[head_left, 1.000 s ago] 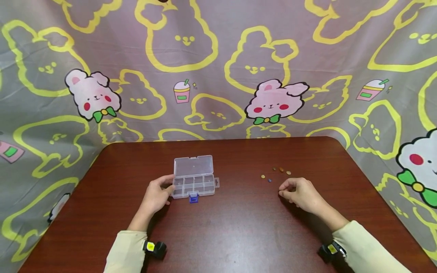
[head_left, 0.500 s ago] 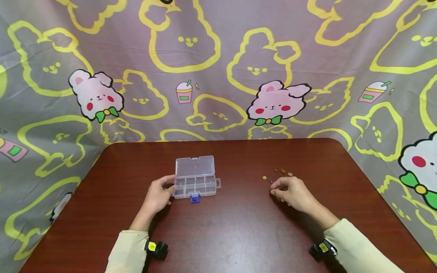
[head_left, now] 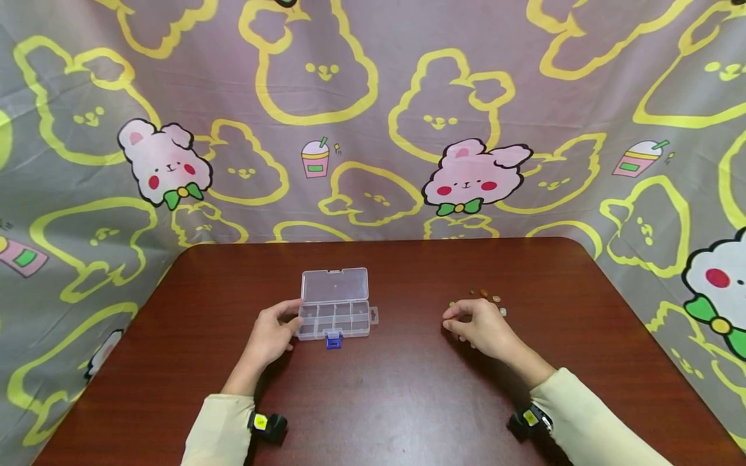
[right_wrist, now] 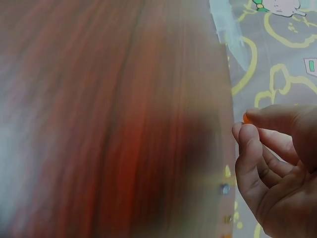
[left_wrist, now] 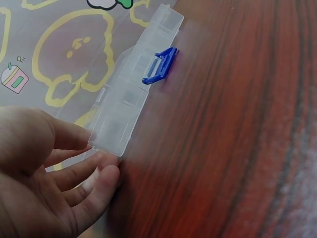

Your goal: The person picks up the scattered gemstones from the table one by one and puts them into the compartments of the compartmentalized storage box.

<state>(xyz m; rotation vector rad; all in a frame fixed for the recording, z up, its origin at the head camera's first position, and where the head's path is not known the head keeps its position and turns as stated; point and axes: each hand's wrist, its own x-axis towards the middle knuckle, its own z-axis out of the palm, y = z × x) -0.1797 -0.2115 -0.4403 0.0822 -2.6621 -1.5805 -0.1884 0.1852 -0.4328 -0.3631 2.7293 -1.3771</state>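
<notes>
The person's right hand (head_left: pixel 484 328), its grip pinching a small orange piece (right_wrist: pixel 246 119), has moved left over the counter (head_left: pixel 396 388), bringing that piece nearer the open plastic box (head_left: pixel 334 317), whose left end the left hand (head_left: pixel 271 334) grips, though well apart from it.

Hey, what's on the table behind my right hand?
Beyond your right hand: a tiny orange-brown piece, dark piece, pale yellowish piece, whitish piece and, partly hidden, yellow piece. Anything your hand fully covers can't be seen.

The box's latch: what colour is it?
The latch is blue, clearest in the left wrist view.
</notes>
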